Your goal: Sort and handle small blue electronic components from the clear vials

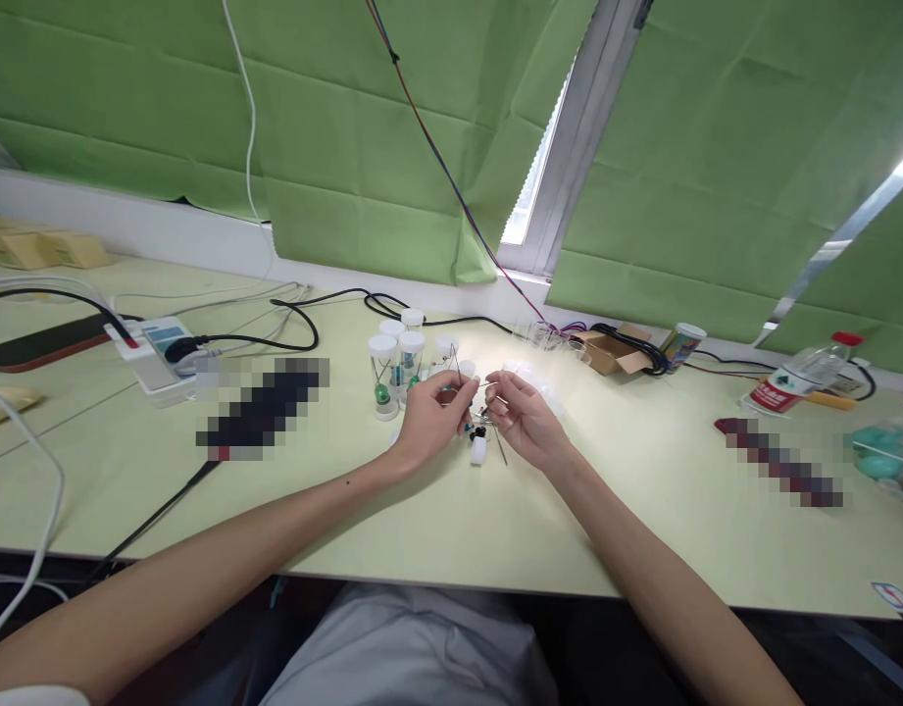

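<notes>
My left hand is closed in a pinch on a thin wire, whose bent end sticks up above the fingertips. Close beside it, my right hand pinches with thumb and index finger where a fine strand reaches across from the left; whatever is between its fingertips is too small to make out. Below the hands lie a small white cap-like piece, small black parts and a thin rod. Clear vials with white lids stand behind my left hand, some with green parts inside.
A power strip with cables and a blurred dark object lie left. Toward the back right are clear cups, an open cardboard box and a can. A water bottle stands far right.
</notes>
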A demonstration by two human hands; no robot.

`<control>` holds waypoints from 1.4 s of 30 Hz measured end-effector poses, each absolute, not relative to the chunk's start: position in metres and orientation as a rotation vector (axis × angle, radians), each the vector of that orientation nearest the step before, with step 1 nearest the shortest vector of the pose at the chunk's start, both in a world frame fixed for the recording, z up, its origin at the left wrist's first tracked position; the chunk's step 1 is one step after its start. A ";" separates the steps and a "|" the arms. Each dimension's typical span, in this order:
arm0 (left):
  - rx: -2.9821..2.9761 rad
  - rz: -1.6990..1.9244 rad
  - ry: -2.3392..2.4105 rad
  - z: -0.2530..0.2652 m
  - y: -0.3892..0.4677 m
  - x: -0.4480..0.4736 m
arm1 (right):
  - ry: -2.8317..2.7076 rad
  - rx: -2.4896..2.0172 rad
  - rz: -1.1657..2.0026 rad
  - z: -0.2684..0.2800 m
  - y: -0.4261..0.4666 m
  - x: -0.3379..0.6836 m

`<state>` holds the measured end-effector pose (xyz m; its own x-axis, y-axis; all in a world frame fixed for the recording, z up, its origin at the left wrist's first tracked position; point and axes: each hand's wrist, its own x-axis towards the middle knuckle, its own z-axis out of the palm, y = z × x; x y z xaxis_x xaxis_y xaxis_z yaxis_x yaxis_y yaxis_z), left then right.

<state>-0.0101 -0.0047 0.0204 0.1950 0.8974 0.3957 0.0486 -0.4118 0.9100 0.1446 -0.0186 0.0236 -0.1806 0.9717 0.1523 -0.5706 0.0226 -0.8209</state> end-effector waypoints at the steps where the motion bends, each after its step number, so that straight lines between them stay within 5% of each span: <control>1: 1.658 1.317 0.902 0.020 -0.005 -0.010 | -0.945 -0.581 1.524 0.023 -0.018 0.145; 42: 1.977 1.205 0.899 0.017 -0.010 -0.009 | -0.999 -0.879 1.279 0.018 -0.017 0.143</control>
